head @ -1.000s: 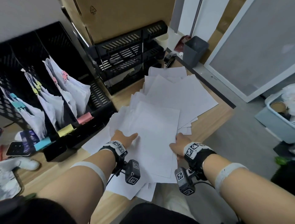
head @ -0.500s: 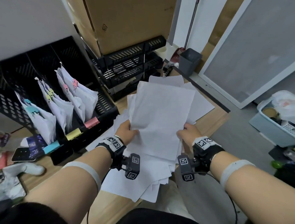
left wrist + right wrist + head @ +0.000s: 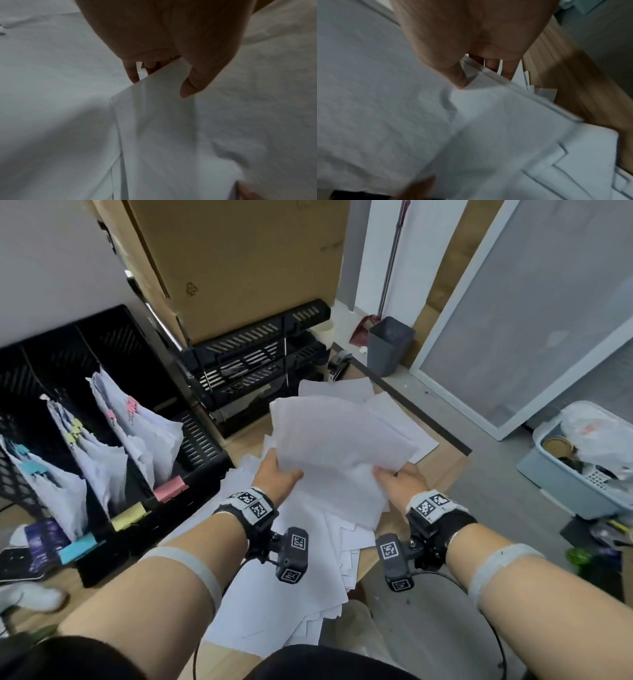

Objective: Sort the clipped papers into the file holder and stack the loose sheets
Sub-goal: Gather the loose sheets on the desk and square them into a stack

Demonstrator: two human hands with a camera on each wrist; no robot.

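Your left hand (image 3: 278,474) and right hand (image 3: 400,479) grip a bundle of loose sheets (image 3: 337,446) by its near edge, lifted and tilted above the bench (image 3: 442,470). On each hand the thumb lies on top and the fingers (image 3: 133,73) curl underneath, pinching the paper. More loose sheets (image 3: 291,587) lie scattered on the bench below your wrists, some overhanging its near edge. To your left, the black file holder (image 3: 202,470) stands on the bench with clipped papers (image 3: 144,436) upright in its three slots, marked with pink, yellow and blue clips.
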